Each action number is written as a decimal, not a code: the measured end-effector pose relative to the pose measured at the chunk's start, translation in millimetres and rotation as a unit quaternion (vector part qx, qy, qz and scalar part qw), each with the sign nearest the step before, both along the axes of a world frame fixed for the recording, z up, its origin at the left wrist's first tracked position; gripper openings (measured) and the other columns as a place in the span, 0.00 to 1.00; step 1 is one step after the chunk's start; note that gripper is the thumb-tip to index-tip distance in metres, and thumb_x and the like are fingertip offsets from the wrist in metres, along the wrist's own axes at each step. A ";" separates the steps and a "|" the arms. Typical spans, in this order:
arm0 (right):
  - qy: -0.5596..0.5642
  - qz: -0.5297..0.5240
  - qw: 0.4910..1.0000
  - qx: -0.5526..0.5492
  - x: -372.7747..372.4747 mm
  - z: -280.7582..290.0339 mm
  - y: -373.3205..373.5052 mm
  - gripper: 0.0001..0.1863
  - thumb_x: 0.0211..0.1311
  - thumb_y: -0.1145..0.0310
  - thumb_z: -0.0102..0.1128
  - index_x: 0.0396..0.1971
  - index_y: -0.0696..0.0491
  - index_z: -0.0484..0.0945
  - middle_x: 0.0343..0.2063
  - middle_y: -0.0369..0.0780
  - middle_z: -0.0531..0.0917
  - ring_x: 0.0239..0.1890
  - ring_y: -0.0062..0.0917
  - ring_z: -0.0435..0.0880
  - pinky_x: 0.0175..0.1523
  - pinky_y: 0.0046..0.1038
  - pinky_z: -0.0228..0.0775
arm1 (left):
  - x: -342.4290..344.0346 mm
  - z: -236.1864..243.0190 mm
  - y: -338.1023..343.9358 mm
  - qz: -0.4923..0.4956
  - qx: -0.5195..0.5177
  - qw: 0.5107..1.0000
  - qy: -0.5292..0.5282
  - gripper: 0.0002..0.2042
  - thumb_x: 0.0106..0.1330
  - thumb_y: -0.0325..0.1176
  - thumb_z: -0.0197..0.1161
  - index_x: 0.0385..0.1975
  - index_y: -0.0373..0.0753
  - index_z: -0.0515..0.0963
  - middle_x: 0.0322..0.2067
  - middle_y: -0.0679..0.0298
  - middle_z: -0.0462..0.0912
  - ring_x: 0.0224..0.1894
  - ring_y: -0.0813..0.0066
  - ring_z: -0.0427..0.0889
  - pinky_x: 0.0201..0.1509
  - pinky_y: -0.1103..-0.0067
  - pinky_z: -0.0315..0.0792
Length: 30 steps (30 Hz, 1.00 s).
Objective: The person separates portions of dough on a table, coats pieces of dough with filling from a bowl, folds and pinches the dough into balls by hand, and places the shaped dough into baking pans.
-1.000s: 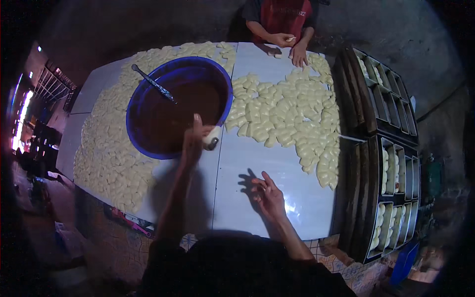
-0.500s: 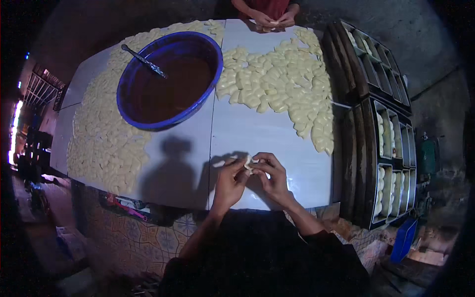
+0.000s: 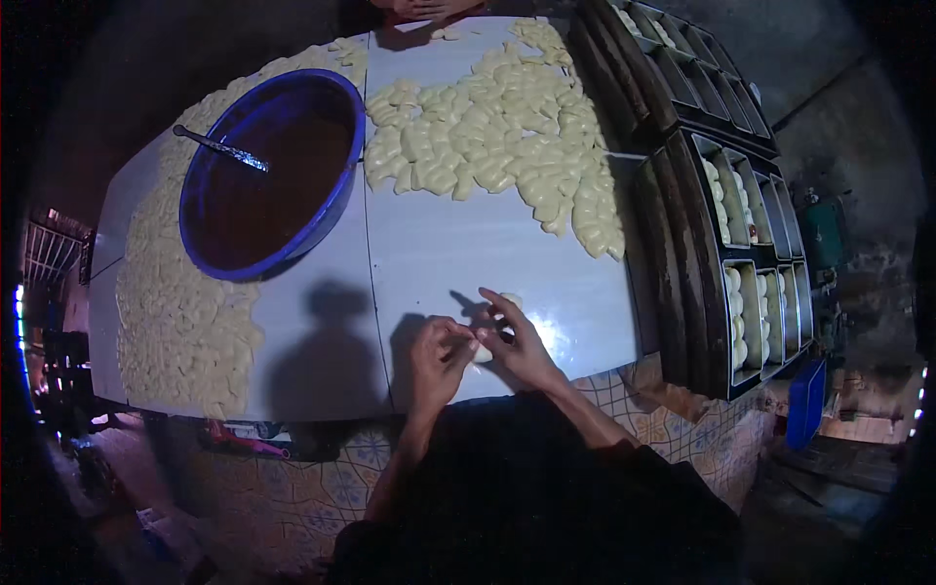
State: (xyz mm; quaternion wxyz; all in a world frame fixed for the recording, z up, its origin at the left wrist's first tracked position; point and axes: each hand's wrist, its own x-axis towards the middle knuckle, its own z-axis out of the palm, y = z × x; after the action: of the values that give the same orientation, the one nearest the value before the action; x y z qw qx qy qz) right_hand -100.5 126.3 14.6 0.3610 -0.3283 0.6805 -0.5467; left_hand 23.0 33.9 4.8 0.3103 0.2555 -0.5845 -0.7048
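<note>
While hands (image 3: 437,363) meet, table edge (image 3: 585,374) is near; bare tabletop (image 3: 444,255) lies ahead.

No lettering, number or sign can be read on the white surface (image 3: 439,258), the blue basin (image 3: 327,221) or the dark compartmented trays (image 3: 751,252). The floor tiles (image 3: 366,450) carry decorative patterns only, and any print on the small items (image 3: 258,446) below the left front edge is illegible.
</note>
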 end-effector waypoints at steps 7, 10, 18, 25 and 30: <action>0.062 -0.009 0.997 0.034 -53.3 -35.4 1.3 0.19 0.55 0.78 0.54 0.50 0.58 0.77 0.45 0.41 0.81 0.44 0.25 0.81 0.48 0.22 0.72 | -3.3 -13.7 -18.4 -0.013 0.073 0.997 0.011 0.15 0.60 0.19 0.58 0.46 0.34 0.66 0.41 0.59 0.75 0.46 0.73 0.77 0.51 0.74 0.72; -0.082 -0.068 0.994 -0.002 -77.5 -74.9 -14.5 0.18 0.56 0.82 0.50 0.48 0.60 0.77 0.48 0.46 0.80 0.49 0.27 0.80 0.53 0.25 0.71 | -9.8 -25.7 -23.5 0.011 0.125 0.992 -0.031 0.14 0.65 0.26 0.54 0.50 0.36 0.66 0.45 0.58 0.75 0.47 0.69 0.78 0.54 0.72 0.71; 0.120 -0.051 0.987 0.097 -78.8 -71.2 -2.5 0.18 0.56 0.85 0.44 0.45 0.61 0.78 0.41 0.48 0.83 0.46 0.31 0.82 0.51 0.27 0.71 | -54.5 -39.3 -8.5 0.009 0.537 0.843 0.027 0.28 0.70 0.46 0.47 0.64 0.41 0.51 0.56 0.37 0.64 0.55 0.45 0.71 0.63 0.58 0.64; 0.411 -0.219 0.876 0.122 -152.3 -49.6 -31.8 0.19 0.49 0.72 0.64 0.44 0.58 0.76 0.41 0.49 0.80 0.51 0.48 0.72 0.56 0.40 0.63 | -51.2 -40.3 -2.7 0.091 0.402 0.907 -0.087 0.22 0.65 0.36 0.55 0.58 0.41 0.60 0.46 0.52 0.72 0.45 0.56 0.76 0.53 0.63 0.69; 0.137 -0.216 0.954 0.157 -130.0 -44.9 -35.4 0.14 0.51 0.70 0.65 0.37 0.58 0.76 0.39 0.48 0.79 0.47 0.36 0.76 0.44 0.33 0.72 | -32.3 -25.1 -13.7 0.127 0.325 0.933 -0.086 0.16 0.63 0.29 0.54 0.51 0.37 0.67 0.42 0.55 0.75 0.43 0.64 0.77 0.48 0.71 0.72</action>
State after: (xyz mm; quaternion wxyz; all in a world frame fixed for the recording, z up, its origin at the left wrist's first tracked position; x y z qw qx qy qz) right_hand -230.5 90.9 -30.3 0.1848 -0.1844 0.8551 -0.4479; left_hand -9.3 20.2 -20.3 0.2458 0.4744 -0.3106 -0.7862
